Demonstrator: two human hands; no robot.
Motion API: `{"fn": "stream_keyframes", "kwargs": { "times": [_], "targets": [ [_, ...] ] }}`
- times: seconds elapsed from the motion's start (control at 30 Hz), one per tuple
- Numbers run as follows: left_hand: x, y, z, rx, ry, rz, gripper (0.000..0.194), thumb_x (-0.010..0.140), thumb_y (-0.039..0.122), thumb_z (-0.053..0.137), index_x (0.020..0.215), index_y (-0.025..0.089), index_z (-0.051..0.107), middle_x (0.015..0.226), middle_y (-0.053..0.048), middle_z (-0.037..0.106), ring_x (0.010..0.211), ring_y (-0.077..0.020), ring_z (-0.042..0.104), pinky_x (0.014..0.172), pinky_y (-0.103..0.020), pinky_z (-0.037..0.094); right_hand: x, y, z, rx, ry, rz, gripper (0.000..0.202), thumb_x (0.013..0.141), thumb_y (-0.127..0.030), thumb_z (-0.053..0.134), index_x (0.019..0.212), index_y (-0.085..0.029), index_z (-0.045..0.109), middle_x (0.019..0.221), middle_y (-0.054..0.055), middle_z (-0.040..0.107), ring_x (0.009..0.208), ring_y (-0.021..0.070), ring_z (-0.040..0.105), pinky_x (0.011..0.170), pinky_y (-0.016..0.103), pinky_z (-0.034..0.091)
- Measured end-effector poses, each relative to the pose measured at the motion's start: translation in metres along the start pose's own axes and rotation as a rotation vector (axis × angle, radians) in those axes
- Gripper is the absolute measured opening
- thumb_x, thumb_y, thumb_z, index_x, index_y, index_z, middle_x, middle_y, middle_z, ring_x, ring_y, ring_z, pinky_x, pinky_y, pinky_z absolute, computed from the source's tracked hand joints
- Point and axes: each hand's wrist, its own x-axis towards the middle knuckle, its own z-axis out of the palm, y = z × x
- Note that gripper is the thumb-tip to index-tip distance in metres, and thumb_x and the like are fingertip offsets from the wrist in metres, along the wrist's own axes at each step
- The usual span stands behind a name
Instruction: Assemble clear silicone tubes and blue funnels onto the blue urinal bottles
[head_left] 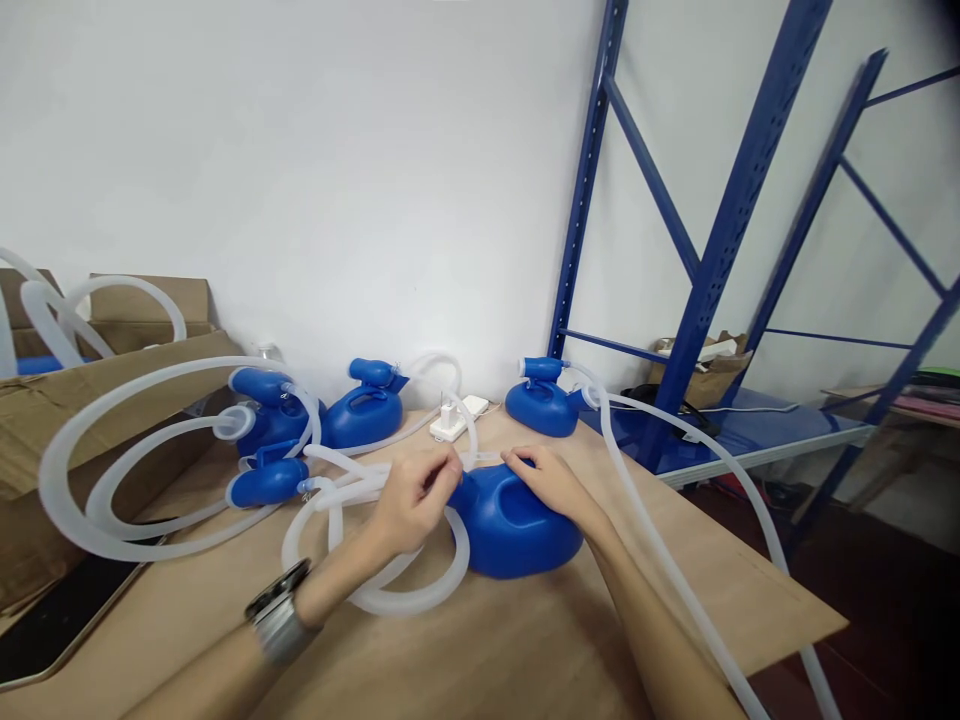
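A blue plastic urinal bottle (517,540) with a moulded handle lies on the brown table in front of me. My right hand (551,485) grips the top of it at the handle, thumb toward its far side. At the bottle's left end, my left hand (416,495) is closed with curled fingers; what they pinch is hidden. A translucent white hose (409,603) coils on the table under and around my left hand. Where this hose meets the bottle cannot be seen behind my fingers.
More blue bottles with hoses stand at the back, one at centre (364,418), one at right (541,408), and others at left (266,483). A cardboard box (112,390) and a dark phone-like slab (67,610) lie left. A white power strip (457,420) and blue rack (720,230) stand beyond.
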Motion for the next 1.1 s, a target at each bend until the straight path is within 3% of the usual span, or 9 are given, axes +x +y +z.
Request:
{"fn": "stream_keyframes", "kwargs": {
  "times": [0.13,0.23,0.3,0.4,0.5,0.63,0.73,0.87,1.1],
  "targets": [
    [-0.027,-0.005,-0.007,-0.059,-0.293,-0.466,0.028,0.082,0.030,0.050,0.056,0.020,0.049,0.049,0.002,0.050,0.051,-0.0137,0.045,0.056,-0.028,0.033,-0.001,-0.002,0.000,-0.005,0.002,0.014,0.051,0.096,-0.057,0.047,0.071,-0.018,0.068,0.073,0.005,0.070,0.075,0.0239,0.060,0.073,0.032,0.046],
    [-0.037,-0.020,-0.005,-0.356,-0.279,-0.883,0.022,0.078,0.029,0.048,0.060,0.019,0.056,0.057,-0.004,0.062,0.053,-0.0158,0.053,0.052,-0.027,0.036,-0.001,-0.003,-0.001,-0.008,0.004,0.023,0.051,0.095,-0.058,0.047,0.070,-0.018,0.068,0.073,0.004,0.070,0.075,0.0237,0.061,0.073,0.032,0.046],
    [-0.039,-0.032,-0.002,-0.600,-0.186,-1.001,0.024,0.082,0.032,0.047,0.068,0.017,0.060,0.068,-0.007,0.069,0.058,-0.0174,0.059,0.053,-0.027,0.042,-0.001,-0.004,-0.001,-0.015,0.006,0.027,0.053,0.095,-0.059,0.046,0.070,-0.018,0.068,0.071,0.004,0.069,0.074,0.0238,0.061,0.072,0.032,0.046],
    [-0.039,-0.047,0.004,-0.929,-0.020,-0.964,0.017,0.081,0.027,0.053,0.085,0.016,0.064,0.082,-0.008,0.072,0.073,-0.0206,0.067,0.065,-0.030,0.052,-0.001,-0.004,-0.001,-0.031,0.000,0.030,0.053,0.095,-0.060,0.046,0.071,-0.018,0.069,0.071,0.005,0.070,0.075,0.0247,0.062,0.073,0.032,0.047],
    [-0.038,-0.057,0.011,-1.050,0.091,-0.905,0.014,0.077,0.022,0.055,0.089,0.019,0.061,0.093,-0.008,0.072,0.088,-0.0225,0.068,0.078,-0.031,0.056,0.000,-0.003,0.000,-0.042,0.004,0.029,0.051,0.095,-0.058,0.047,0.075,-0.018,0.072,0.074,0.006,0.072,0.077,0.0262,0.063,0.075,0.034,0.048],
    [-0.039,-0.062,0.019,-1.140,0.113,-0.846,0.016,0.086,0.030,0.050,0.095,0.020,0.060,0.107,-0.009,0.072,0.107,-0.0259,0.067,0.090,-0.037,0.056,-0.001,-0.003,0.000,-0.050,0.018,0.051,0.050,0.095,-0.057,0.047,0.075,-0.018,0.072,0.077,0.007,0.074,0.077,0.0267,0.064,0.075,0.034,0.048],
    [-0.039,-0.064,0.026,-1.181,0.118,-0.814,0.015,0.089,0.029,0.052,0.094,0.020,0.064,0.100,-0.008,0.074,0.116,-0.0276,0.066,0.097,-0.038,0.053,-0.001,-0.005,0.000,-0.053,0.013,0.058,0.051,0.095,-0.057,0.046,0.073,-0.018,0.071,0.077,0.007,0.074,0.077,0.0265,0.064,0.075,0.033,0.048],
    [-0.038,-0.066,0.036,-1.218,0.206,-0.814,0.011,0.089,0.030,0.058,0.090,0.021,0.065,0.094,-0.007,0.075,0.116,-0.0282,0.066,0.101,-0.038,0.052,-0.001,-0.007,0.000,-0.074,0.029,0.057,0.049,0.095,-0.055,0.047,0.073,-0.018,0.070,0.076,0.006,0.073,0.078,0.0268,0.064,0.074,0.033,0.047],
    [-0.035,-0.062,0.043,-1.235,0.341,-0.781,0.008,0.081,0.028,0.070,0.086,0.022,0.065,0.085,-0.004,0.074,0.098,-0.0283,0.071,0.085,-0.036,0.058,0.002,-0.008,0.001,-0.098,0.007,0.098,0.046,0.094,-0.053,0.045,0.064,-0.020,0.058,0.069,0.002,0.065,0.073,0.0225,0.060,0.068,0.030,0.041]
  ]
}}
